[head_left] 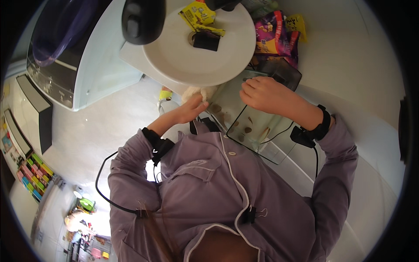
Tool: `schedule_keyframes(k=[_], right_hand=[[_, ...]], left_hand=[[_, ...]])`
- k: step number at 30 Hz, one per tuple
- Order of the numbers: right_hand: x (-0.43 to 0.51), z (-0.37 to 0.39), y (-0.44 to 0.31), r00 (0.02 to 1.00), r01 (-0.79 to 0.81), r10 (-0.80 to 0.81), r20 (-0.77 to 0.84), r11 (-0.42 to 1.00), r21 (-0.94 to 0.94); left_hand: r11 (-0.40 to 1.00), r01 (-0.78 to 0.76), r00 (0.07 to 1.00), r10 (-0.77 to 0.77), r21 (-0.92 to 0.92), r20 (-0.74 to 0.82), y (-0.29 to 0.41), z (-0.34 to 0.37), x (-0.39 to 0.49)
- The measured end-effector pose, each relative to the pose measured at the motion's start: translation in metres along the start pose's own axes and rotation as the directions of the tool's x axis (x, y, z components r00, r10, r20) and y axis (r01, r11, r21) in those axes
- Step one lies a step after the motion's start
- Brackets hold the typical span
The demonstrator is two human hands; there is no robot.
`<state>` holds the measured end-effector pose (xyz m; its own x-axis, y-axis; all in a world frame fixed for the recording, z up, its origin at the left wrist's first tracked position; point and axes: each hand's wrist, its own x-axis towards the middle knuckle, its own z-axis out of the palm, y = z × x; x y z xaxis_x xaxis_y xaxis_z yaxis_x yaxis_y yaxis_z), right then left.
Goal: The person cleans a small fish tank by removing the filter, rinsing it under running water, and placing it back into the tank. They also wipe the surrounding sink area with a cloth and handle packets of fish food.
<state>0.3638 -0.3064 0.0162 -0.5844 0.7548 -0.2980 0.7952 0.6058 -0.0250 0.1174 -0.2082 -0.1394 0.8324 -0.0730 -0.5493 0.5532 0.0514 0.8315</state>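
My left hand (193, 109) reaches to a pale cloth (200, 93) just below the basin's rim; its fingers are partly extended, and the contact is unclear. Over the glass fish tank (253, 127) is my right hand (261, 93), its fingers curled near the tank's dark top part; whether it holds anything is hidden. Fish and several brown roundish things show through the glass. The white round basin (176, 70) holds a yellow snack packet (199, 14) and a black flat piece (207, 41) beside the drain.
Purple snack bags (270, 34) lie right of the basin, behind the tank. A black faucet (143, 21) rises at the basin's left. Farther left stands a washing machine (106, 62). A black cable (317, 163) hangs from my right wrist.
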Motion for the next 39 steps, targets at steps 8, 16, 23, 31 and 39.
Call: schedule_keyframes(k=[8, 16, 23, 31, 39], right_hand=[[0.0, 0.004, -0.001, 1.0, 0.008, -0.009, -0.025, 1.0, -0.016], [0.0, 0.011, 0.003, 0.998, 0.036, -0.038, -0.042, 0.998, -0.049], [0.001, 0.008, 0.009, 0.999, 0.051, -0.051, -0.016, 0.999, -0.014], [0.001, 0.009, 0.009, 0.999, 0.038, -0.038, -0.01, 0.999, 0.023], [0.0, 0.004, 0.01, 0.997, 0.048, -0.05, 0.055, 0.998, 0.03]], left_hand=[[0.999, 0.036, 0.998, -0.035, -0.027, 0.049, 0.02, -0.005, 0.045], [0.997, -0.068, 0.994, 0.07, 0.031, -0.081, 0.012, 0.005, 0.055], [0.851, -0.272, 0.808, 0.456, 0.45, -0.374, -0.022, 0.015, 0.074], [0.985, 0.128, 0.971, -0.1, 0.119, -0.219, -0.042, -0.004, -0.026], [0.701, 0.044, 0.836, 0.365, 0.712, -0.41, -0.011, -0.005, -0.058]])
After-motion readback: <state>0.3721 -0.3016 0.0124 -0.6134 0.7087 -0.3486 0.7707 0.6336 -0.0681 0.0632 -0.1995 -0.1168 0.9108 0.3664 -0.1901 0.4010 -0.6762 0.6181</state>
